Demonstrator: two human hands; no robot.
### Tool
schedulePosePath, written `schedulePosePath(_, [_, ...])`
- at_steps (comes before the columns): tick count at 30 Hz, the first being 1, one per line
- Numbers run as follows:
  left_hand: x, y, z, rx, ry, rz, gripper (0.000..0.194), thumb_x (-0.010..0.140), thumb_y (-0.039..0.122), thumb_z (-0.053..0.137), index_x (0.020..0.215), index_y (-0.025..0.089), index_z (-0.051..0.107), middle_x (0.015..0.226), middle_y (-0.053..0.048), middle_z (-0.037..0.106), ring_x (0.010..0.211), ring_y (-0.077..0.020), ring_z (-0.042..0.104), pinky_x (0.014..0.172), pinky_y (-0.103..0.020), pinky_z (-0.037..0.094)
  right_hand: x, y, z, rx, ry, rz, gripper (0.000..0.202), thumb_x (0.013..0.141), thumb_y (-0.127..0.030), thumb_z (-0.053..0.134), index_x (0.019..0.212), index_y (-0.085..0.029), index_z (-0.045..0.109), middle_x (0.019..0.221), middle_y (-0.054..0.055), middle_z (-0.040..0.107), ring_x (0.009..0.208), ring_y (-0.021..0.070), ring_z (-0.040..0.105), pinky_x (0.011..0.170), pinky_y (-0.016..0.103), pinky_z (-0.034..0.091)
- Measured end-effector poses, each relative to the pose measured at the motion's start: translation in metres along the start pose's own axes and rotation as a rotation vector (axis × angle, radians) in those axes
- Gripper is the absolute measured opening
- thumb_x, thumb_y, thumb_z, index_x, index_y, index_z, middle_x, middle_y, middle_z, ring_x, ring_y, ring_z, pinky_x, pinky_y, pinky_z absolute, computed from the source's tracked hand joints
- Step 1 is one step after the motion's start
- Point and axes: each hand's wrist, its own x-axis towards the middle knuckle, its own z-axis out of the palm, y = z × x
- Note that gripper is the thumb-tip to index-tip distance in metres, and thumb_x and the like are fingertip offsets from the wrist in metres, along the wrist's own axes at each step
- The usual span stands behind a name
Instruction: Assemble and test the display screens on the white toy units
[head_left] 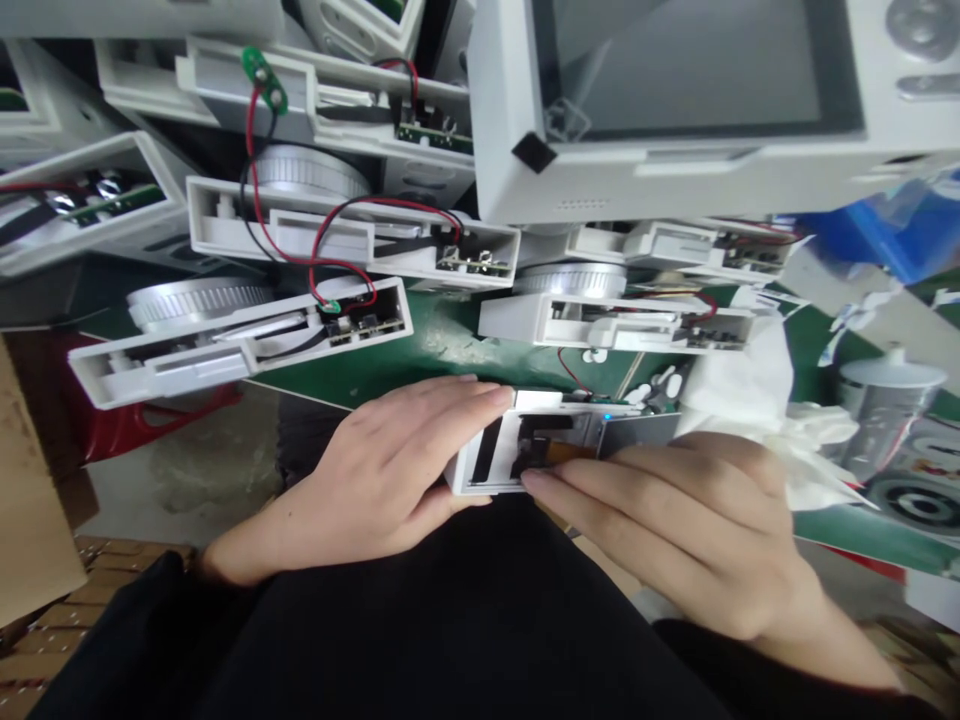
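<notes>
Near the table's front edge, my left hand is closed around the left end of an open white camera housing, thumb below and fingers over the top. Black parts and an orange flat ribbon cable show inside it. At the housing's right side, my right hand is closed, with its fingertips reaching to the lower edge of the opening. A small dark display screen with a blue dot at its corner sticks out behind these fingers, apparently gripped by them. My right thumb is hidden.
Several open white camera bodies with red and black wires stand across the green table. A large white camera with a screen looms at the upper right. White wrapping, a lidded clear container and a blue bin lie rightward.
</notes>
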Motion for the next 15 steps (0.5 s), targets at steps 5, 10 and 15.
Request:
schedulePosePath(5, [0.0, 0.0, 0.0, -0.01, 0.003, 0.001, 0.066, 0.105, 0.03, 0.067, 0.162, 0.019, 0.036, 0.15, -0.013, 0.069, 0.145, -0.0268, 0.063, 0.119, -0.042, 0.056, -0.011, -0.001, 0.011, -0.011, 0.114, 0.017, 0.028, 0.097, -0.01, 0.069, 0.112, -0.03, 0.08, 0.095, -0.003, 0.08, 0.088, 0.0165, 0.07, 0.077, 0.036, 0.051])
schedulePosePath(10, [0.0, 0.0, 0.001, -0.025, 0.01, 0.005, 0.067, 0.105, 0.031, 0.066, 0.164, 0.021, 0.034, 0.149, -0.013, 0.07, 0.144, -0.0282, 0.064, 0.117, -0.044, 0.058, -0.016, 0.0, 0.007, -0.02, 0.08, -0.007, 0.036, 0.093, -0.009, 0.075, 0.12, -0.033, 0.08, 0.098, -0.003, 0.08, 0.09, 0.0182, 0.071, 0.076, 0.035, 0.052])
schedulePosePath(15, [0.0, 0.0, 0.0, -0.006, 0.014, 0.013, 0.063, 0.104, 0.029, 0.067, 0.159, 0.016, 0.039, 0.149, -0.014, 0.07, 0.145, -0.0256, 0.063, 0.12, -0.04, 0.056, -0.021, 0.0, -0.005, 0.016, -0.084, 0.085, 0.036, 0.096, -0.013, 0.072, 0.125, -0.035, 0.076, 0.1, -0.005, 0.082, 0.085, 0.0164, 0.071, 0.074, 0.035, 0.051])
